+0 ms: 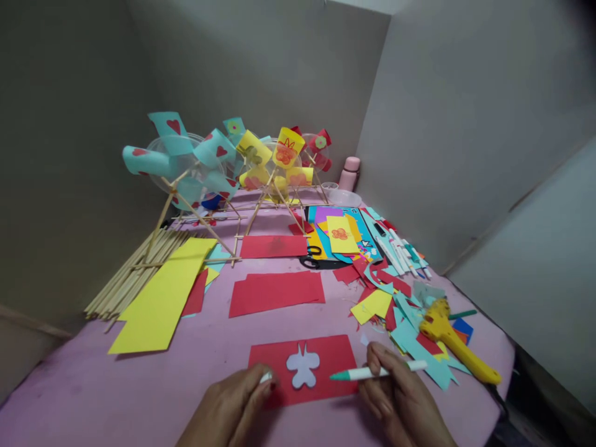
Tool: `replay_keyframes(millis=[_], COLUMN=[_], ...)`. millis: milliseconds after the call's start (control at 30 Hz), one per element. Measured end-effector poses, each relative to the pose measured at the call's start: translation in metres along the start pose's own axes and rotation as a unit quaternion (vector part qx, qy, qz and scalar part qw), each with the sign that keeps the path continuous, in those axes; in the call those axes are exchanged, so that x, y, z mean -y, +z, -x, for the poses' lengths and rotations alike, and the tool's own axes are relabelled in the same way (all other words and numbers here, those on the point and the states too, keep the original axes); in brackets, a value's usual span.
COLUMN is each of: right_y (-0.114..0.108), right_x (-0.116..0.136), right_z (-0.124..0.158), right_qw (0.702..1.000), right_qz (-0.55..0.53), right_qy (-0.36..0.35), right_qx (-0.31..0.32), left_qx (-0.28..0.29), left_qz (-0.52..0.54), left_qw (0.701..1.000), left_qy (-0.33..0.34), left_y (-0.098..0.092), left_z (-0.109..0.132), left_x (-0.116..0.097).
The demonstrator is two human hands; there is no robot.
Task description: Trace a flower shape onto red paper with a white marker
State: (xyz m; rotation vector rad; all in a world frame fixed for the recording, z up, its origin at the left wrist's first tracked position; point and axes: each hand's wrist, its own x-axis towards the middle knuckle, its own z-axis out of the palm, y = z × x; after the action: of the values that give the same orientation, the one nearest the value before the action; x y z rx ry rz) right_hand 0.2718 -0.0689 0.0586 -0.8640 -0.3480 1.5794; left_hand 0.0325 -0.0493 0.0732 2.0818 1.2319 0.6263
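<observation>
Head view: near the desk's (135,397) front edge, right hand (395,394) grips green-tipped marker (362,374), left hand (235,397) pinches pale object (266,377); likely pre-tracing, calling for steadying the butterfly cutout (303,367).

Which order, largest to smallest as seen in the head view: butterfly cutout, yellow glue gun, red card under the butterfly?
1. Red card
2. Yellow glue gun
3. Butterfly cutout

One butterfly cutout (303,368), one glue gun (459,349) and one bottle (349,176) show.

The cutout (303,367) lies on a card (339,357), pinwheels (287,149) standing behind.
</observation>
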Motion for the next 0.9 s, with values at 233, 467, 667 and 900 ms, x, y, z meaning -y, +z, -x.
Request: replay_keyframes(millis=[233,467,667,900], right_y=[-0.008,-0.012,-0.014,-0.011], right_x=[-0.010,-0.017,-0.019,-0.021], right_z=[-0.009,-0.024,-0.026,-0.026], right_qw=[0.997,0.997,0.995,0.993], right_qz=[0.045,0.060,0.097,0.116], right_qy=[0.018,0.022,0.003,-0.004], right_qx=[0.063,0.041,0.017,0.010], left_qx=[-0.070,-0.067,-0.042,-0.114], left_qz=[-0.016,-0.023,-0.051,-0.229], left_qw=[0.993,0.997,0.994,0.920], left_qy=[-0.097,-0.030,0.091,0.298], left_y=[-0.004,-0.004,0.015,0.046], left_z=[-0.008,-0.017,-0.022,-0.027], left_x=[0.025,0.020,0.009,0.014])
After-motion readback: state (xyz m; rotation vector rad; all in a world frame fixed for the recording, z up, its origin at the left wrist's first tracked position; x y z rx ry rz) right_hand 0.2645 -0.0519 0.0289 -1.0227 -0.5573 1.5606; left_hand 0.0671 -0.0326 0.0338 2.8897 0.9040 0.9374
